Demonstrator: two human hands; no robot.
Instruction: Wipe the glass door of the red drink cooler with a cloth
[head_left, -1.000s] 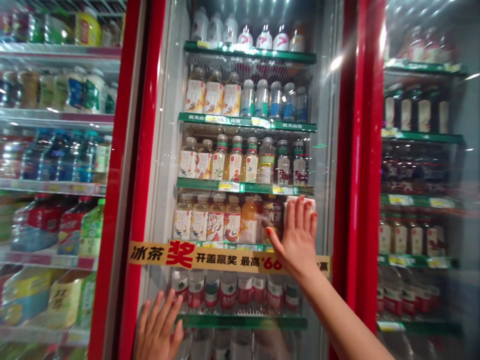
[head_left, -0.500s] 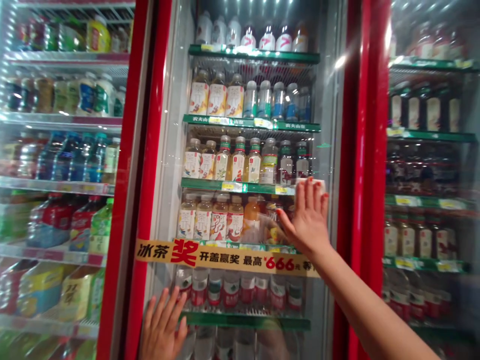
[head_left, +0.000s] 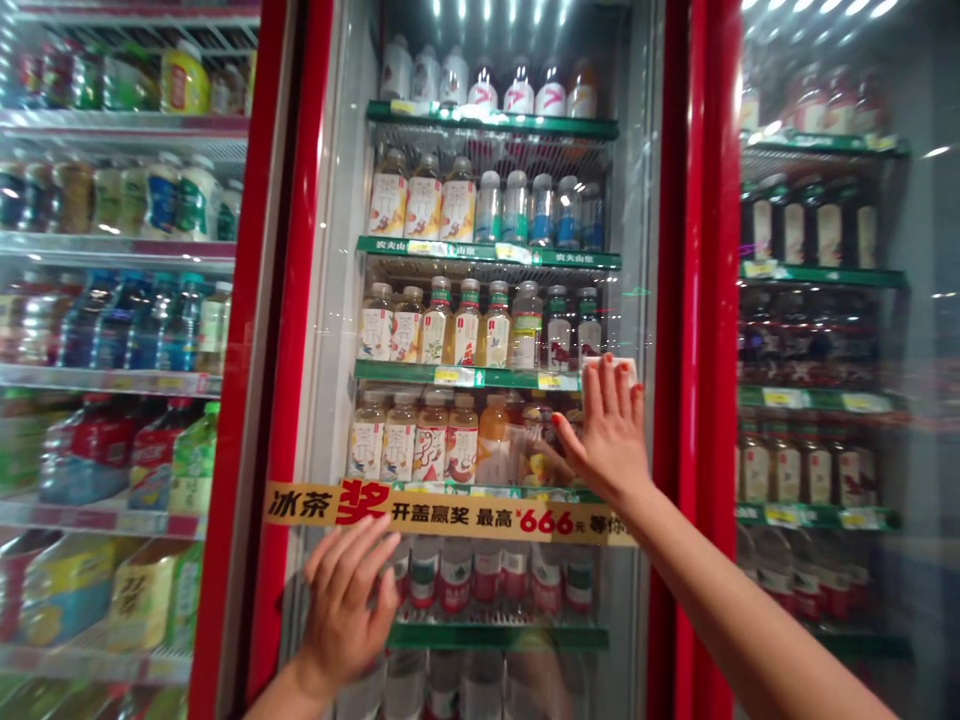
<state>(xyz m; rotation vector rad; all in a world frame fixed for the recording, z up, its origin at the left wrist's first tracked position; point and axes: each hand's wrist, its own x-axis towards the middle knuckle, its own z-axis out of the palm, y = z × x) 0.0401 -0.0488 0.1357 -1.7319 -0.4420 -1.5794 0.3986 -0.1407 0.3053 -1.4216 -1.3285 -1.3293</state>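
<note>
My right hand (head_left: 611, 435) lies flat with fingers spread, pressing a white cloth (head_left: 625, 370) against the glass door (head_left: 637, 200) of a drinks fridge. Most of the cloth is hidden under the fingers; whether it is fabric or paper I cannot tell. Lower left, my left hand (head_left: 349, 590) is empty, its fingers apart and slightly bent. Its fingertips are in front of the yellow promotional strip (head_left: 450, 513) that runs across the door; contact with the glass is unclear. Behind the glass stand rows of bottled drinks (head_left: 465, 325).
Red door frames (head_left: 296, 300) border the glass on the left, and another red frame (head_left: 709, 300) stands at the right. Shelves of bottles (head_left: 97, 310) fill the left fridge. More bottles (head_left: 806, 470) show behind the right-hand glass.
My left hand has risen and moved right, from beneath the strip to its lower edge, with its fingers more bent. My right hand stays on the cloth in nearly the same place; the view has shifted slightly.
</note>
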